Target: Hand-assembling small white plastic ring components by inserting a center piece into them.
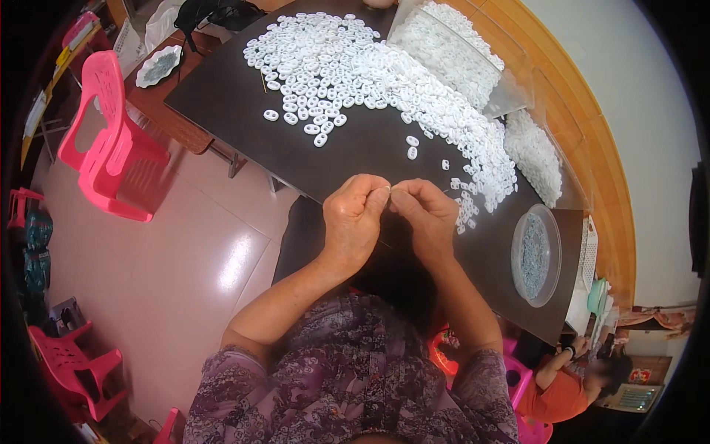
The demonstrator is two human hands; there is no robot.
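Note:
My left hand [353,222] and my right hand [430,222] meet at the near edge of the dark table [370,133]. Thumb and forefinger are pinched on each, fingertips almost touching. What they hold, if anything, is too small to make out. Beyond them spreads a heap of white oval plastic pieces [318,66] with two holes each. Smaller white pieces [444,118] form a long pile toward the right, with a few loose ones close to my right hand. A round clear tub [546,255] with small grey-blue bits stands to the right.
Clear bins [510,96] filled with white pieces line the table's far right side. A white dish [159,66] of small grey bits sits on a brown side table at left. Pink plastic chairs [111,140] stand on the tiled floor. A person in orange [558,392] sits at lower right.

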